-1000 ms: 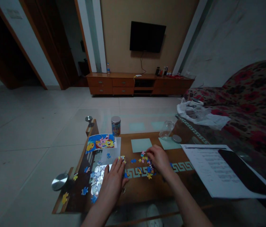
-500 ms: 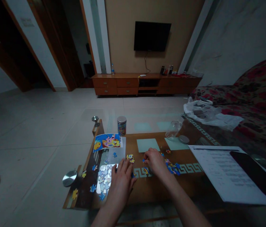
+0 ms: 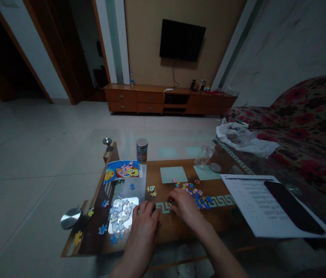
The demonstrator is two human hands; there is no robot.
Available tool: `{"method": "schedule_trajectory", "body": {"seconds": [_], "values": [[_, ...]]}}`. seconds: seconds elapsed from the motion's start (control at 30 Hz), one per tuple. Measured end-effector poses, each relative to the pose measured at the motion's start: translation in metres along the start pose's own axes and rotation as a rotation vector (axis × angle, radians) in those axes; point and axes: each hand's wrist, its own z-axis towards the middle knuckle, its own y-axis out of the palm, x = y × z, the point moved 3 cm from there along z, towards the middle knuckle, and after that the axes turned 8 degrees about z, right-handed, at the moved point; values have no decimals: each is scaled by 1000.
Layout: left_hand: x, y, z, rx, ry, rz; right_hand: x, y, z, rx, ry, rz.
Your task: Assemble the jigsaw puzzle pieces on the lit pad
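Observation:
My right hand [image 3: 183, 204] is over the middle of the glass-topped table, its thumb and fingers pinched at a small yellow-and-red puzzle piece [image 3: 169, 204]. To its left, my left hand [image 3: 145, 224] rests low with bent fingers; whatever lies beneath them is hidden. Beside that hand is a white tray [image 3: 134, 201] with several puzzle pieces [image 3: 118, 214] lying pale side up. A few joined yellow pieces [image 3: 151, 190] sit just beyond the left fingertips. Past the right hand spreads a loose heap of coloured pieces [image 3: 201, 199].
A cartoon picture sheet [image 3: 124, 170] lies at the table's far left, near a printed can [image 3: 142, 151]. A clear jar [image 3: 205, 155] and its lid [image 3: 215, 167] stand at the back. On the right are printed papers [image 3: 240, 204] under a dark flat object [image 3: 293, 206].
My right hand has moved left and nearer to me, off the heap and onto the yellow-and-red piece. My left hand has drawn back slightly. The view has shifted a little.

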Motion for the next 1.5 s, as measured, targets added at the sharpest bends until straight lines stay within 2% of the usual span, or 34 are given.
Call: {"method": "schedule_trajectory", "body": {"seconds": [0.13,0.23,0.3,0.37,0.47,0.53,0.6,0.7,0.83,0.97,1.23,1.5], "values": [[7,-5,0,-11,-12,-84,-1,-1,1,-6,39,-63],[11,-7,-1,-16,-30,-222,0,1,3,-12,66,3],[10,-8,-1,5,-68,-356,-1,3,4,10,71,168],[5,-9,0,53,-137,-522,-3,5,6,62,40,436],[-6,-5,2,95,-296,-784,-6,5,8,144,7,892],[-14,0,5,94,-404,-953,-8,6,9,155,34,1096],[-19,3,7,98,-460,-1103,-12,9,9,144,67,1174],[-21,4,10,84,-467,-1243,-22,16,8,104,82,1195],[-22,-6,12,85,-483,-1300,-34,25,6,49,97,1260],[-29,-16,11,114,-519,-1237,-41,23,3,41,103,1300],[-39,-14,11,54,-551,-1350,-42,31,-1,-93,204,1503],[-39,-22,11,72,-557,-1369,-36,34,2,-83,148,1443]]}}
